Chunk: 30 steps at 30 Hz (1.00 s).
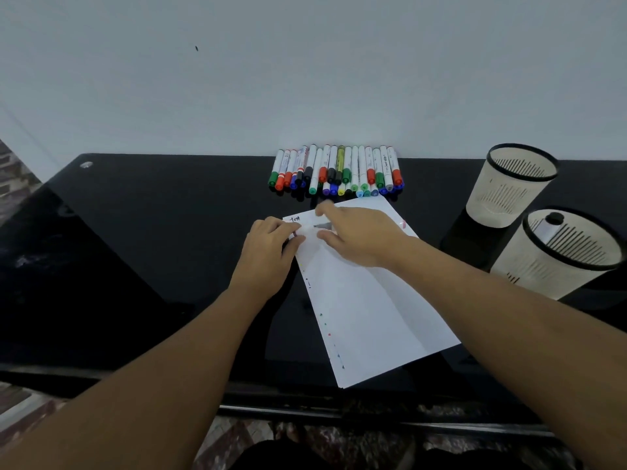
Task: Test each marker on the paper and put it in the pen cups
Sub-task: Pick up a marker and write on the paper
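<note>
- Pinching a marker (323,226) low in its fingers, the right hand (356,237) sets the dark tip down on the top-left corner of the paper (366,300); the barrel is mostly hidden under the hand, so only the tip end shows.
- The tip points left, toward the left hand (268,245), so the marker's long axis runs roughly across the sheet, left to right.
- Left hand sits just beside that tip, fingers curled on the sheet's left edge; something small, maybe the cap, seems held in them, but I cannot tell for sure.
- A few ink marks already sit near the corner, and small coloured dots run down the paper's left margin.
- Beyond the paper, the row of markers (336,171) lies along the wall (305,79), caps toward the person, still waiting their turn.
- Off to the right stand the two pen cups: the far cup (509,188) looks empty, the near cup (563,252) already holds one marker.
- The cups lie on the right hand's side, well apart from the tip, so my call is that the right hand makes the drop once the stroke is done and the cap goes back on.
- All of it rests on the black table (152,249).
</note>
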Each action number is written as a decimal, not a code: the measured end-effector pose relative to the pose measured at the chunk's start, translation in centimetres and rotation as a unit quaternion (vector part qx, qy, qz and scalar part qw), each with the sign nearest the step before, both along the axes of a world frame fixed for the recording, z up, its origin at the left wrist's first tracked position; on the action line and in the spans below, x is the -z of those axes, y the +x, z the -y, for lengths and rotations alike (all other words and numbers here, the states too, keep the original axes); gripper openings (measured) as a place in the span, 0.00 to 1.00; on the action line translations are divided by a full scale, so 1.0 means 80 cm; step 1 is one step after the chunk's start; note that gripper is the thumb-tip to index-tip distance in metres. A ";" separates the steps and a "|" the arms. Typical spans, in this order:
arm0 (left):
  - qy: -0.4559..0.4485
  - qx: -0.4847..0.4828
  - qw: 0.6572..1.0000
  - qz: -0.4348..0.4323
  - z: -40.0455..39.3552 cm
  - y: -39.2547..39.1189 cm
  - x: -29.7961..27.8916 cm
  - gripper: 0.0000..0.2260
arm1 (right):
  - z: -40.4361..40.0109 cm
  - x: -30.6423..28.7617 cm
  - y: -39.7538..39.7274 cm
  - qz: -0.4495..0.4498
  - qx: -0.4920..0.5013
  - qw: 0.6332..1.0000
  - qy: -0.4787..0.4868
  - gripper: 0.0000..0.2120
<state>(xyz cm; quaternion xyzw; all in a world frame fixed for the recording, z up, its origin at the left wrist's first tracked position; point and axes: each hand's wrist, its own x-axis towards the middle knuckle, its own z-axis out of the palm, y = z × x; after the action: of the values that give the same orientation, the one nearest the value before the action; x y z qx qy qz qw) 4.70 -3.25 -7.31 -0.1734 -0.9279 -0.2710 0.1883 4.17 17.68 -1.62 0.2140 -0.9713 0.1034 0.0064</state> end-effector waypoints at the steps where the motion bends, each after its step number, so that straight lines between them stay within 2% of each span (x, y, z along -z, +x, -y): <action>1: 0.010 -0.020 1.000 0.012 0.001 0.000 0.000 0.12 | -0.002 -0.002 0.001 0.022 0.007 0.999 -0.033 0.13; 3: 0.032 -0.064 0.996 0.044 0.007 0.001 -0.002 0.12 | -0.006 -0.008 0.002 0.058 0.015 0.996 -0.073 0.13; 6: 0.042 -0.096 0.991 0.087 0.018 -0.002 -0.008 0.11 | -0.008 -0.016 -0.002 0.062 0.036 0.992 -0.103 0.12; 8: 0.013 -0.100 0.990 0.100 0.026 -0.005 -0.017 0.12 | -0.003 -0.024 -0.005 0.085 0.068 0.973 -0.204 0.15; 11: -0.020 -0.110 0.982 0.155 0.039 -0.007 -0.024 0.22 | 0.007 -0.026 -0.007 0.127 0.097 0.932 -0.326 0.19; 13: -0.060 -0.095 0.984 0.137 0.043 -0.004 -0.019 0.26 | 0.013 -0.020 -0.007 0.123 0.093 0.931 -0.332 0.21; 16: -0.110 -0.045 0.990 0.081 0.044 -0.001 -0.010 0.23 | 0.023 -0.011 -0.011 0.071 0.086 0.937 -0.331 0.12; 19: -0.109 -0.034 0.991 0.072 0.044 -0.005 -0.005 0.19 | 0.035 -0.006 -0.015 0.071 0.103 0.913 -0.387 0.04; 22: -0.092 -0.037 0.993 0.066 0.043 -0.007 -0.004 0.16 | 0.048 -0.003 -0.016 0.070 0.148 0.881 -0.443 0.17; 24: -0.076 -0.039 0.994 0.066 0.042 -0.006 -0.005 0.16 | 0.055 0.002 -0.018 0.066 0.188 0.852 -0.485 0.20; 27: -0.079 -0.040 0.994 0.071 0.042 -0.007 -0.006 0.20 | 0.057 0.019 -0.013 0.083 0.210 0.809 -0.542 0.12; 30: -0.100 -0.036 0.992 0.065 0.043 -0.009 -0.005 0.21 | 0.052 0.033 -0.005 0.049 0.186 0.823 -0.534 0.04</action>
<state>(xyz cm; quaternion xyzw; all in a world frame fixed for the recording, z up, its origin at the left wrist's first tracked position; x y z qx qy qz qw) 4.00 -6.70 -6.95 -0.1394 -0.9664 -0.1802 0.1186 3.81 13.49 -4.26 -0.0129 -0.7848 0.6130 0.0909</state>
